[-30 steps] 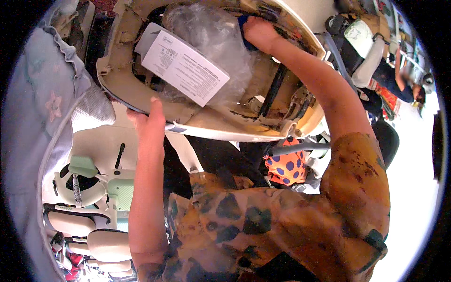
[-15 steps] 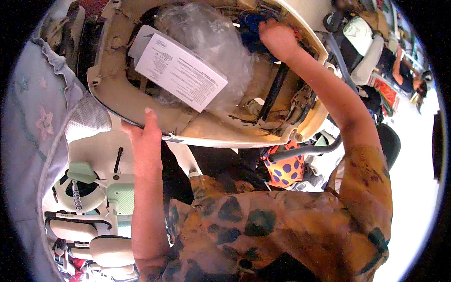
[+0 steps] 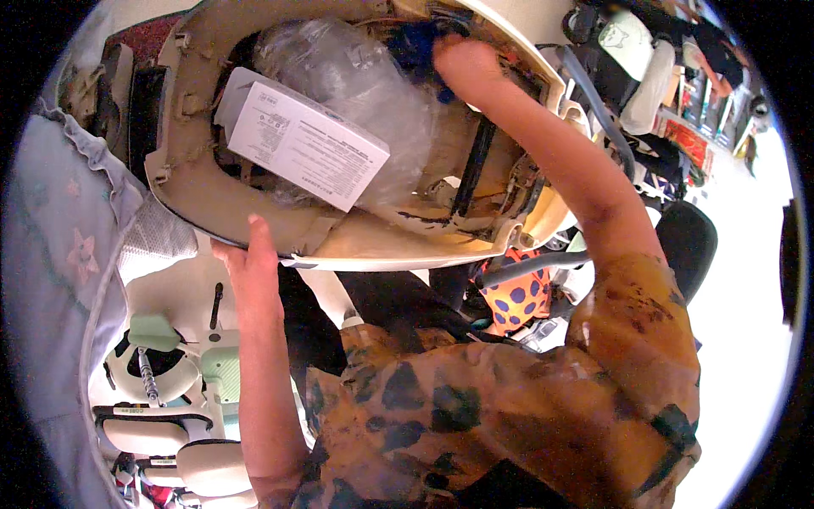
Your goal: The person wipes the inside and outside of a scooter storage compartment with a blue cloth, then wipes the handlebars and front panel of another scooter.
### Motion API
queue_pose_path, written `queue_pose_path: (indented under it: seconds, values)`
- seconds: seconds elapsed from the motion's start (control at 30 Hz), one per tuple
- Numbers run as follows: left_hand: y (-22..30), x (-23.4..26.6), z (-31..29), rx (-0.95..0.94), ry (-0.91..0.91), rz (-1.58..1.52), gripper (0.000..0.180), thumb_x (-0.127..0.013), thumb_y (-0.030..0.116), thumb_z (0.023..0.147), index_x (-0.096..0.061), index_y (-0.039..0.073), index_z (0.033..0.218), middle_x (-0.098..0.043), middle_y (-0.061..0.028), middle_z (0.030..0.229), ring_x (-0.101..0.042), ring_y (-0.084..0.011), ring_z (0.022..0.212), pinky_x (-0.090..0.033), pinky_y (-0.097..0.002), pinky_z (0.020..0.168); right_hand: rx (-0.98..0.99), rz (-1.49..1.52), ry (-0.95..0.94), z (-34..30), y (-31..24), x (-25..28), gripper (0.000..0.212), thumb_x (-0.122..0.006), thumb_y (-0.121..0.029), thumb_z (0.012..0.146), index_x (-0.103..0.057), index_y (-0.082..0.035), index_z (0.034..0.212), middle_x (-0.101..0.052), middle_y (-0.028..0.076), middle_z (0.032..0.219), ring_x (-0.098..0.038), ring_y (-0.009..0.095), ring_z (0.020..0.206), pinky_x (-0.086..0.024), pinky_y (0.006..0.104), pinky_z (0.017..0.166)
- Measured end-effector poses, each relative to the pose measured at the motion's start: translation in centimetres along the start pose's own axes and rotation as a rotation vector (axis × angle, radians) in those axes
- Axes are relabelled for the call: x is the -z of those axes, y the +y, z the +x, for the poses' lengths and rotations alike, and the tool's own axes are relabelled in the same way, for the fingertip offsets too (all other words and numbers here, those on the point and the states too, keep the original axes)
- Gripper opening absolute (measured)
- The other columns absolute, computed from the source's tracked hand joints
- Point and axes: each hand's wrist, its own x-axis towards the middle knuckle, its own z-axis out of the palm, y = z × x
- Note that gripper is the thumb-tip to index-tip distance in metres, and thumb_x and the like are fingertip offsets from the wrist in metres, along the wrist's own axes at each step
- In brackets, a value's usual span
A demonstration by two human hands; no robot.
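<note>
left hand: grasping beige plastic shell edge
right hand: at dark-blue bundle, grip? can't tell
white cardboard box: just one, room rightward

From my remote station, the white box bore lettering too small to read; above it, the beige shell was cut off; to its upper right, the right hand hid its fingertips from me.

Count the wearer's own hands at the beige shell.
2: the left hand at the near edge of the beige shell; the right hand inside it, by the blue material, partly hidden from view.
</note>
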Motion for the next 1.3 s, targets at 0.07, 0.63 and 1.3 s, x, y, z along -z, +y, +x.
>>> queue_pose_path:
  seconds: [0.07,0.63,1.3]
  values:
    - [-0.6,-0.1,0.3,-0.029,0.025,-0.006,0.078,-0.058,0.036,0.087,-0.008,0.007,0.14,-0.038,-0.0138,0.135,-0.046,-0.027,0.116,-0.043,-0.042,0.089,-0.071,-0.008,-0.056,-2.4,1.3,2.0,0.015,-0.056,-0.007,0.073,-0.063,-0.002,0.085,-0.064,0.015,0.083,-0.066,0.031,0.072,-0.054,0.0414,0.056]
    - [1.2,-0.7,-0.4,0.06,0.044,-0.005,0.083,-0.059,0.033,0.084,-0.006,-0.003,0.138,-0.034,-0.0181,0.134,-0.042,-0.0262,0.117,-0.037,-0.0364,0.096,-0.409,0.159,0.244,-2.9,0.9,-3.0,0.014,-0.056,-0.016,0.072,-0.059,-0.004,0.078,-0.063,0.014,0.075,-0.064,0.03,0.064,-0.052,0.0397,0.055]
    - [1.9,-0.8,-1.3,0.09,0.038,-0.011,0.084,-0.063,0.048,0.08,-0.017,0.003,0.133,-0.039,-0.0163,0.127,-0.047,-0.0256,0.103,-0.046,-0.0402,0.078,-0.127,0.127,0.071,-8.5,-1.2,4.1,0.015,-0.056,-0.009,0.073,-0.066,-0.003,0.083,-0.06,0.017,0.085,-0.065,0.031,0.073,-0.054,0.0411,0.058]
